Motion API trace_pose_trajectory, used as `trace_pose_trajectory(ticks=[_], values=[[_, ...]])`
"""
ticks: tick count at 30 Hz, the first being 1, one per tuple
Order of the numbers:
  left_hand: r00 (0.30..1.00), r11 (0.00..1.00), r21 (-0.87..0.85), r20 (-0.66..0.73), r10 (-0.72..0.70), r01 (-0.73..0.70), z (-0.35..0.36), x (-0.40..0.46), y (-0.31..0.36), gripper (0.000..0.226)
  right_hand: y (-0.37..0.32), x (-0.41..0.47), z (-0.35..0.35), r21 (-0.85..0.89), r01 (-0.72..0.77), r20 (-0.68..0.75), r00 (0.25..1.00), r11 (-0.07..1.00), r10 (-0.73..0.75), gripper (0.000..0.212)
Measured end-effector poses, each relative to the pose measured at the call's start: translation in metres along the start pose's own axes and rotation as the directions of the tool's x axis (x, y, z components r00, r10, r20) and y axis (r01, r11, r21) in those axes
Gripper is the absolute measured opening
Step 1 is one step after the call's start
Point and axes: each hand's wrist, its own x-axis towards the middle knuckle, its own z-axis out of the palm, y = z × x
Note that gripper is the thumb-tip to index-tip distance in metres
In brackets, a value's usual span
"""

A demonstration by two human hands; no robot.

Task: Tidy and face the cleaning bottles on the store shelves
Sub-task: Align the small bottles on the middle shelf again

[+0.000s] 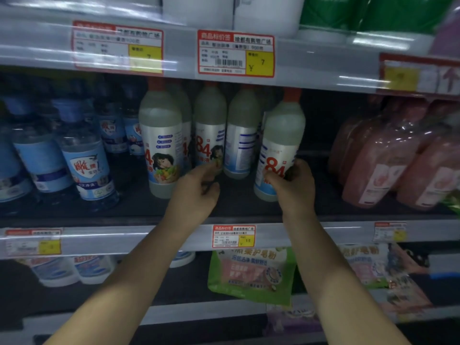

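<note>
Several white "84" disinfectant bottles with orange caps stand on the middle shelf [236, 202]. My right hand [293, 185] grips the lower part of the rightmost 84 bottle [281, 135], which leans slightly left. My left hand [199, 188] reaches toward the second-row 84 bottle [210, 130], its index finger touching the bottle's lower label while the other fingers are curled. A front 84 bottle [161, 140] stands left of that hand. Another bottle [241, 135] shows its back label.
Blue-labelled bottles [84, 160] crowd the shelf's left side. Pink shrink-wrapped bottles [388, 158] fill the right. Between the right-hand bottle and the pink pack is a dark gap. Price tags [235, 54] hang on the shelf rails. Green refill pouches [251, 272] lie on the shelf below.
</note>
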Motion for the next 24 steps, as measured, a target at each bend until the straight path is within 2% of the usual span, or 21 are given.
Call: trace_pose_trajectory(ticks=[4,8,10,12,14,15,18,19,20,22,24], values=[[0.996,0.988,0.154,-0.081,0.029,-0.016,0.005,0.004,-0.001,0.049,0.002,0.014,-0.024,-0.045,0.017,-0.041,0.999,0.999,-0.019,0.043],[0.993,0.95,0.309,-0.093,0.078,-0.046,0.012,0.014,0.001,0.055,0.006,0.021,-0.037,-0.084,0.071,-0.093,0.993,0.994,-0.079,0.041],[0.994,0.937,0.346,-0.075,0.081,-0.05,0.015,0.018,0.005,0.057,0.01,0.023,-0.038,-0.158,0.105,-0.137,0.982,0.982,-0.127,0.048],[0.993,0.919,0.391,-0.075,0.095,-0.058,0.016,0.023,0.005,0.054,0.007,0.019,-0.034,-0.208,0.151,-0.179,0.965,0.966,-0.19,0.064],[0.99,0.901,0.431,-0.09,0.108,-0.059,0.016,0.029,0.003,0.051,0.002,0.014,-0.028,-0.287,0.25,-0.251,0.912,0.925,-0.324,0.081],[0.989,0.895,0.444,-0.103,0.102,-0.046,0.016,0.032,0.001,0.05,-0.002,0.009,-0.023,-0.352,0.316,-0.261,0.871,0.881,-0.417,0.079],[0.987,0.864,0.503,-0.128,0.095,-0.018,0.016,0.037,0.0,0.056,-0.012,-0.009,0.003,-0.474,0.494,-0.175,0.759,0.729,-0.628,0.069],[0.986,0.85,0.526,-0.124,0.112,-0.031,0.018,0.037,0.0,0.057,-0.016,-0.013,0.014,-0.482,0.528,-0.114,0.754,0.699,-0.647,0.072],[0.983,0.84,0.54,-0.12,0.137,-0.051,0.019,0.036,-0.001,0.056,-0.017,-0.013,0.026,-0.478,0.543,-0.038,0.772,0.69,-0.634,0.077],[0.974,0.836,0.54,-0.121,0.191,-0.097,0.02,0.034,-0.001,0.048,-0.015,-0.002,0.047,-0.43,0.489,0.088,0.86,0.759,-0.503,0.091],[0.97,0.854,0.506,-0.126,0.21,-0.12,0.02,0.033,-0.001,0.034,-0.011,0.011,0.063,-0.389,0.365,0.116,0.93,0.846,-0.348,0.101]])
